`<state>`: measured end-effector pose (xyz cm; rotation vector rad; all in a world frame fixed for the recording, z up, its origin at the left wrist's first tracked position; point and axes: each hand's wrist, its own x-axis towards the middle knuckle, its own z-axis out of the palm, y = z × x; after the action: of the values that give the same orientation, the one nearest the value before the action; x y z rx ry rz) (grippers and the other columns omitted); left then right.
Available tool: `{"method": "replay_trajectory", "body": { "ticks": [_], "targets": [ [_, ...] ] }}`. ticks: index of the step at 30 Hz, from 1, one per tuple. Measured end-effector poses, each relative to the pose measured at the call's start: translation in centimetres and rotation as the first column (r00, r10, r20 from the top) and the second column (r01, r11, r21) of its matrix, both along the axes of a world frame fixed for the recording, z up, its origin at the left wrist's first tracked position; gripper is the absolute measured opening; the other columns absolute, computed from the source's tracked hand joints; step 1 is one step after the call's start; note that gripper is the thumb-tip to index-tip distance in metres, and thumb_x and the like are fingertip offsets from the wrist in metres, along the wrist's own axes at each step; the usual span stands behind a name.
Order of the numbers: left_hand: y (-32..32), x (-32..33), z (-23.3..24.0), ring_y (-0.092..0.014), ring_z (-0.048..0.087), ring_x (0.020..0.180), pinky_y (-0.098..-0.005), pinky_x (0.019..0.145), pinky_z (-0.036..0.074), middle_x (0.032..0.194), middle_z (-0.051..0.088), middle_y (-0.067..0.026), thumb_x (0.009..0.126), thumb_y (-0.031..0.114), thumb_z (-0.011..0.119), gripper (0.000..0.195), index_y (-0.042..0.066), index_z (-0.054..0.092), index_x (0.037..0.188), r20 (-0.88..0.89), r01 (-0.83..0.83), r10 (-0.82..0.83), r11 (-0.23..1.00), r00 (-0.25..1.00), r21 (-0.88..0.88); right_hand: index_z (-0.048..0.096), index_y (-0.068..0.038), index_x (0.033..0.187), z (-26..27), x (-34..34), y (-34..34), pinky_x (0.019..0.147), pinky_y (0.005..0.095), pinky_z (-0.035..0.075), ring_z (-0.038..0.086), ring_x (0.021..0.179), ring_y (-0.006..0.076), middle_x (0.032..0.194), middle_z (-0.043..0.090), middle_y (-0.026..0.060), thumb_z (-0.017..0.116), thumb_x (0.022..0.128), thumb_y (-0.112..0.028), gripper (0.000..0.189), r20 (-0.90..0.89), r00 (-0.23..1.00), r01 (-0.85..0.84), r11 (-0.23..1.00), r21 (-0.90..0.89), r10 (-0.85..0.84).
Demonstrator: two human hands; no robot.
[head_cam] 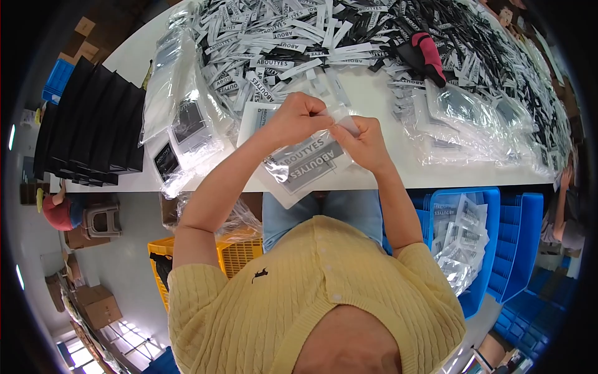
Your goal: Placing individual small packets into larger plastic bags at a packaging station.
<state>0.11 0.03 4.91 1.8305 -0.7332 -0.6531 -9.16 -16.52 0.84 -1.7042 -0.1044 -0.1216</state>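
Both hands meet over the table's near edge at a clear printed plastic bag (310,163), tilted with one corner hanging past the edge. My left hand (299,119) pinches its upper edge, fingers curled. Close beside it, my right hand (363,140) grips the same edge at the upper right. Another flat printed packet (257,117) lies on the table, partly behind my left hand. Beyond the hands spreads a big heap of white and black printed strips (280,51). A black and pink object (427,56), its kind unclear, rests on the heap.
Clear plastic bags (182,103) lie at left beside stacked black trays (93,121); more bags (472,121) lie at right. Below the table are a blue bin (490,243) holding printed packets (460,229) and a yellow crate (240,257). People are visible at both sides.
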Motion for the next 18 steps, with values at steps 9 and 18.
{"method": "replay_trajectory", "body": {
  "ticks": [9, 18],
  "targets": [
    [1.1, -1.4, -1.3, -0.018, 0.053, 0.058, -0.0300, 0.050, 0.038, 0.069, 0.057, -0.0060, 0.070, 0.006, 0.064, 0.003, 0.006, 0.066, 0.072, 0.692, -0.113, 0.080, 0.994, 0.718, 0.001, 0.061, 0.001, 0.082, -1.5, -0.5, 0.0, 0.051, 0.0245, 0.037, 0.049, 0.059, 0.0069, 0.064, 0.055, 0.0041, 0.065, 0.080, -0.011, 0.013, 0.154, 0.988, 0.052, 0.962, -0.270, -0.010],
    [-0.3, -1.9, -1.7, -0.027, 0.057, 0.065, -0.0375, 0.061, 0.044, 0.067, 0.061, -0.0071, 0.071, 0.021, 0.067, 0.014, 0.007, 0.065, 0.069, 0.411, 0.008, -0.218, 0.891, 0.885, 0.455, 0.063, 0.000, 0.072, -2.9, -4.8, -4.9, 0.044, 0.0244, 0.032, 0.044, 0.050, 0.0068, 0.056, 0.051, -0.0009, 0.063, 0.080, -0.010, 0.014, -0.023, 0.974, 0.213, 0.949, -0.235, -0.224]
  ]
}}
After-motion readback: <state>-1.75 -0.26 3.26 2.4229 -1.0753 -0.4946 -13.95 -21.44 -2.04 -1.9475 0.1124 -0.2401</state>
